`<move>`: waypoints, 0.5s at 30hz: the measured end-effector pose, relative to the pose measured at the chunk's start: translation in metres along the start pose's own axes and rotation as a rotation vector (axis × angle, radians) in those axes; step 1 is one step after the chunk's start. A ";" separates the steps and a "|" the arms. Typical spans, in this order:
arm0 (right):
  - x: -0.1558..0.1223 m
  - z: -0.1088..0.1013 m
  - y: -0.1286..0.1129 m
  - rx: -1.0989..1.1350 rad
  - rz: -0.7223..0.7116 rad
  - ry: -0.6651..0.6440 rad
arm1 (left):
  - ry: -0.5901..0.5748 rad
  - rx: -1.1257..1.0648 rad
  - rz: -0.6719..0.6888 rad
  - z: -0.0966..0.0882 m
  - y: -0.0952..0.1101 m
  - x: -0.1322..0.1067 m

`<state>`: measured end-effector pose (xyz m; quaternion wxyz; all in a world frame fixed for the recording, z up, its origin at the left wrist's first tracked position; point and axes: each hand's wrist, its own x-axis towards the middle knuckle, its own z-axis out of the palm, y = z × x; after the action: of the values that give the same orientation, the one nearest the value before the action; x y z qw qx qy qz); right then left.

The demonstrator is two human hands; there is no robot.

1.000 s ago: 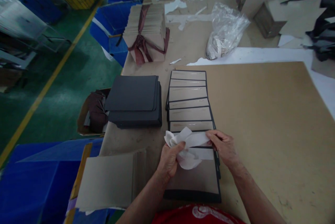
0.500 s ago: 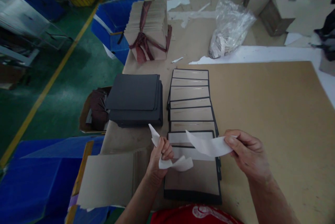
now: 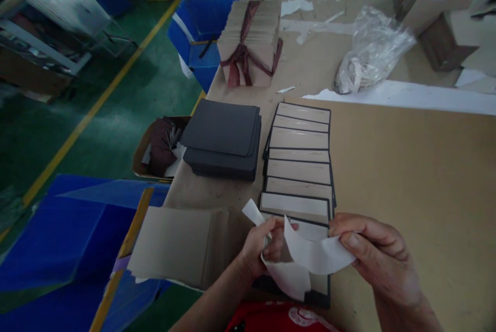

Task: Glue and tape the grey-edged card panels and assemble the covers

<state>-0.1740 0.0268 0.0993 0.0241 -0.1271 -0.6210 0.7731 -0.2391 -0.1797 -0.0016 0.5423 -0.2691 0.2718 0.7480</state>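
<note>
My right hand (image 3: 382, 257) pinches the right end of a curved white paper strip (image 3: 315, 254), whose other end reaches toward my left hand. My left hand (image 3: 267, 244) is curled around another white strip (image 3: 289, 277); one end pokes up past the fingers and the rest droops below. Both hands are over the near end of an overlapping row of black-edged panels (image 3: 300, 169) with beige faces. White strips lie across the nearest panels, and the closest panel is largely hidden behind my hands and the paper.
Left of the row stand a stack of black boards (image 3: 222, 133) and grey-beige boards (image 3: 172, 241) at the table edge. Farther back are a tied bundle of boards (image 3: 258, 32) and a clear plastic bag (image 3: 374, 50). Blue bins (image 3: 50, 239) stand beside the table.
The view has swung left, so the table sits farther right. My hands have come closer together and nearer my body, and the two strips now overlap in view.
</note>
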 end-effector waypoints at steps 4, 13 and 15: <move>-0.001 -0.005 0.015 -0.003 0.094 0.102 | -0.062 -0.067 0.009 -0.002 -0.007 0.000; 0.007 -0.028 0.054 -0.032 0.378 0.412 | -0.007 -0.123 0.053 -0.010 0.005 0.000; 0.008 -0.030 0.058 -0.021 0.383 0.444 | 0.051 -0.049 0.075 -0.009 0.005 0.002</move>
<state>-0.1676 0.0435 0.0361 0.0116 -0.4082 -0.5732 0.7104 -0.2436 -0.1864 -0.0086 0.5001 -0.2911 0.2771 0.7670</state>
